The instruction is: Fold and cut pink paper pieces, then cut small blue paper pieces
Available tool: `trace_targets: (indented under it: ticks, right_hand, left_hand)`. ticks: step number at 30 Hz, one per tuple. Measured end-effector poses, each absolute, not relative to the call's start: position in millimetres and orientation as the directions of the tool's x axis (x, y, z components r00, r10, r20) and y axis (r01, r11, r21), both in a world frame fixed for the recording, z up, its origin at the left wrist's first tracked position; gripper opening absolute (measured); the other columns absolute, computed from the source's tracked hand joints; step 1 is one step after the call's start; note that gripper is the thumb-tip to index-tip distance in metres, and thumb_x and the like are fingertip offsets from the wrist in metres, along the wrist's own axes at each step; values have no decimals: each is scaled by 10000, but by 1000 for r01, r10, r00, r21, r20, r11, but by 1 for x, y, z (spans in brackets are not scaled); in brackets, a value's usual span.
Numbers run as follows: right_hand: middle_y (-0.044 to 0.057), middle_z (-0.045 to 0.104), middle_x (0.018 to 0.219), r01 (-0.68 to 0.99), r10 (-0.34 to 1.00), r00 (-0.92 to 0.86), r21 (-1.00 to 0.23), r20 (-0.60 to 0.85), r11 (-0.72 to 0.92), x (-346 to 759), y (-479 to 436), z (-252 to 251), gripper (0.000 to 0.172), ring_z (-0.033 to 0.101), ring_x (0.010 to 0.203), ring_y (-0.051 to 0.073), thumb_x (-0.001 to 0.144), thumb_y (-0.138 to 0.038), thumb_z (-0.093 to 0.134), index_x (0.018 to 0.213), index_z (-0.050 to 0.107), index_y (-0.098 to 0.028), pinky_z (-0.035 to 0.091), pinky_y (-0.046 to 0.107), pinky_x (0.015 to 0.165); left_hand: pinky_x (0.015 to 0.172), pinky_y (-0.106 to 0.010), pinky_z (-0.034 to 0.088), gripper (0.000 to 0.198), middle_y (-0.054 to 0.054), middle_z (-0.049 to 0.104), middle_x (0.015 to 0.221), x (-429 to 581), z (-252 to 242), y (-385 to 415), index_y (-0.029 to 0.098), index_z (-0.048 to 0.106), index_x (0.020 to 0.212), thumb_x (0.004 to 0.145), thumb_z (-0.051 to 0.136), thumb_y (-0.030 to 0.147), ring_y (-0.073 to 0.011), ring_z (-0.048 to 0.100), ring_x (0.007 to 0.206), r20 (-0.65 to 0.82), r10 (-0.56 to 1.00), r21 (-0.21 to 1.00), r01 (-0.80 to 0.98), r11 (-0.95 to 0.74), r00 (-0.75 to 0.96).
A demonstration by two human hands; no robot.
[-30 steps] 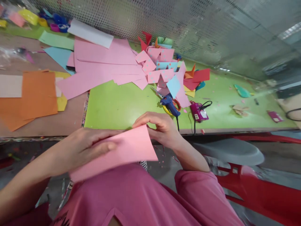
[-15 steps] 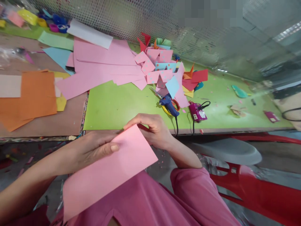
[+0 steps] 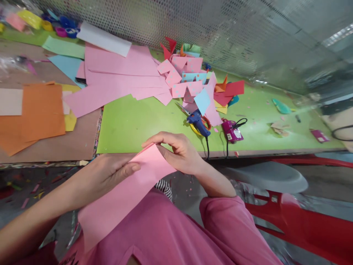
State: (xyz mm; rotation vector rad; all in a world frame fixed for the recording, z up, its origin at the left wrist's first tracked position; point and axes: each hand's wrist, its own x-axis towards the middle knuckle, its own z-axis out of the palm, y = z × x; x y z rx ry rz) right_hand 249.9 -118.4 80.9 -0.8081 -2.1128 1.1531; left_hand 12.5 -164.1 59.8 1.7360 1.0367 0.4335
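A sheet of pink paper (image 3: 129, 195) is held between both hands above my lap, its long upper edge lying along the fingers. My left hand (image 3: 113, 173) grips that edge with the thumb flat on the face of the sheet; its other fingers are hidden behind. At the upper right corner my right hand (image 3: 176, 152) pinches the paper, index finger along the top and thumb near the short edge. On the table beyond lie a blue hot glue gun (image 3: 198, 122) and scissors (image 3: 182, 107), partly under it.
Pink paper sheets (image 3: 118, 70) lie at the back, beside folded dotted pink pieces (image 3: 187, 89). Orange sheets (image 3: 42, 112) are at left. A purple box (image 3: 232, 131) with a cable stands right of the glue gun. A grey stool (image 3: 267, 176) and red chair (image 3: 300, 221) are at right.
The pink paper has tilted and shifted slightly up and left, its lower edge lifting off my lap. My right thumb has come to the paper's short edge.
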Motion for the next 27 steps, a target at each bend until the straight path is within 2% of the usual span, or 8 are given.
trace_targets:
  ticks: [2, 6, 13, 19, 23, 27]
  right_hand:
    - [22, 786, 970, 201, 737, -637, -874, 226, 442, 250, -118, 81, 193, 714, 852, 96, 1008, -214, 554, 1000, 745, -186, 518, 188, 739]
    - [12, 763, 844, 222, 746, -639, -882, 190, 416, 251, -118, 82, 199, 692, 759, 91, 1006, -261, 578, 947, 744, -169, 508, 180, 690]
    - [9, 765, 852, 235, 777, -598, -885, 194, 402, 253, -119, 80, 200, 688, 763, 91, 995, -269, 602, 909, 751, -168, 510, 182, 701]
    - [1, 764, 863, 223, 766, -607, -879, 213, 421, 255, -120, 79, 185, 687, 771, 87, 1000, -256, 598, 943, 756, -178, 518, 186, 716]
    - [8, 770, 902, 205, 753, -628, -892, 197, 404, 256, -121, 82, 251, 691, 791, 88, 1038, -298, 546, 1007, 767, -183, 523, 195, 723]
    - [25, 793, 953, 216, 737, -619, -843, 272, 493, 257, -122, 81, 216, 715, 824, 109, 951, -367, 718, 1049, 760, -179, 540, 215, 759]
  left_hand:
    - [496, -228, 282, 547, 51, 441, 612, 13, 60, -163, 206, 435, 669, 1021, 403, 624, -96, 383, 553, -183, 804, 889, 444, -111, 565]
    - [512, -227, 328, 513, 50, 511, 633, 15, 60, -163, 206, 541, 766, 1022, 398, 627, -108, 465, 564, -218, 804, 878, 471, -86, 554]
    - [503, -229, 318, 463, 54, 493, 591, 22, 61, -163, 213, 472, 702, 1022, 403, 541, -104, 479, 533, -166, 828, 848, 506, -157, 535]
    - [503, -230, 301, 446, 59, 498, 585, 22, 58, -163, 204, 516, 735, 1043, 405, 507, -96, 487, 518, -131, 832, 833, 515, -203, 539]
    - [491, -229, 286, 447, 69, 437, 556, 21, 56, -163, 207, 479, 715, 1051, 402, 492, -88, 447, 487, -109, 850, 824, 526, -213, 515]
    - [497, -224, 291, 406, 70, 450, 556, 23, 58, -162, 205, 496, 731, 1051, 404, 437, -85, 458, 485, -74, 859, 802, 542, -250, 506]
